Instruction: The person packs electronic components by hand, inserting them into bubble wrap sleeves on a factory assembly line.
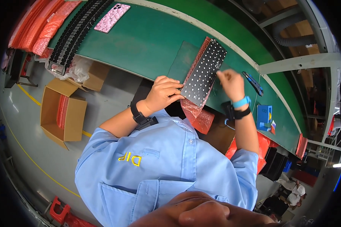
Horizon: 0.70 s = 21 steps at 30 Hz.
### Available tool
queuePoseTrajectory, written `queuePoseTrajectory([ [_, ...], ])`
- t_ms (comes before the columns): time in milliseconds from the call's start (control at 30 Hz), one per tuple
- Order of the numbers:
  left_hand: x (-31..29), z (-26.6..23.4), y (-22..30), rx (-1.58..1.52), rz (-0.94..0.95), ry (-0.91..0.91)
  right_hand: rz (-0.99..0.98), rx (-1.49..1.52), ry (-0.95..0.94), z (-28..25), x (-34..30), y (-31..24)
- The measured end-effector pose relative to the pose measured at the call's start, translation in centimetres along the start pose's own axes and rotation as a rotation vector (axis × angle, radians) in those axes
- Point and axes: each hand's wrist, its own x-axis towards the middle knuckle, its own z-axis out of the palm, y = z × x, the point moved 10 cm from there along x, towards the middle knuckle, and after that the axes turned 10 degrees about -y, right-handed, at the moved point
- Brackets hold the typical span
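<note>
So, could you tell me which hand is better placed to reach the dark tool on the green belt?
Probably the right hand: it is next to the tool, while the left hand grips the black dotted board on the far side.

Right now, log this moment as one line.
left hand: grips black dotted board | right hand: fingers pinched at its edge | red bubble bag: under board | dark hand tool: on green table

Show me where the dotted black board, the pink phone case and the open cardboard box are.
dotted black board (pixel 205 72), head view, middle of its dotted face
pink phone case (pixel 112 17), head view, centre of its back
open cardboard box (pixel 75 118), head view, right flap
</note>
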Motion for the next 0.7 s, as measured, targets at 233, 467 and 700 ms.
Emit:
queuePoseTrajectory([
  [233, 0.0, 0.0, 0.1, -0.005, -0.019, -0.02, -0.309, -0.235, 0.287, -2.3, 8.8, 0.1],
  [467, -0.1, -0.1, -0.2, -0.046, -0.048, 0.0, -0.282, -0.079, 0.014, -0.5, 11.9, 0.5],
  [700, 0.0, -0.2, -0.4, -0.039, -0.042, -0.011, -0.235, -0.152, 0.076, -0.6, 12.8, 1.1],
])
